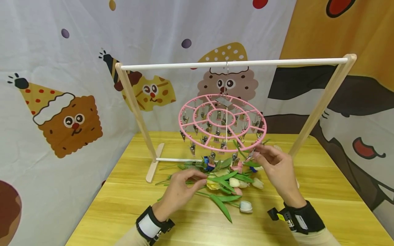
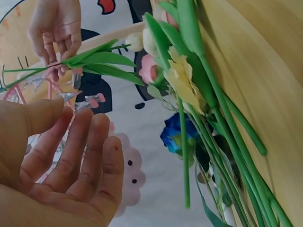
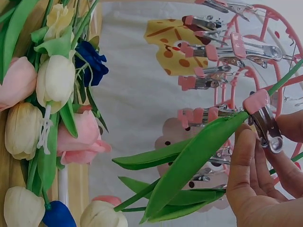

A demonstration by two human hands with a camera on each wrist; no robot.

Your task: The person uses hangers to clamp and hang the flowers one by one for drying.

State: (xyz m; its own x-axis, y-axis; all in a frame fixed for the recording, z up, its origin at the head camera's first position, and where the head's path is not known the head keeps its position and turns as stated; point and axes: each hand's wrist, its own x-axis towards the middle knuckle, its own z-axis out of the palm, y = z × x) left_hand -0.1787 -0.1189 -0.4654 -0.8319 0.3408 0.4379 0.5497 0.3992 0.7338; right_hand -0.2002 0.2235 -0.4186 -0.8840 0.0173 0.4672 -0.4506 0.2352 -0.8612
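Right hand (image 1: 275, 167) is pinching a clip (image 3: 265, 125), set on a green stem (image 3: 285, 79), by the front right edge of the pink rack (image 1: 215, 149); left hand (image 1: 184, 188), fingers relaxed and empty, is hovering beside flowers (image 1: 234, 182) below the rack. Clipping is seemingly underway, probably calling next for releasing the clip.

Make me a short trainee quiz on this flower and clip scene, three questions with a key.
1. Which hand pinches a metal clip?
2. True or false: the pink clip rack stands on the table.
3. In the head view, which bloom lies nearest the fingertips of the left hand: A) purple, B) yellow, C) orange?

Key: 1. The right hand. 2. False; the rack hangs from the white bar. 3. B, the yellow bloom.
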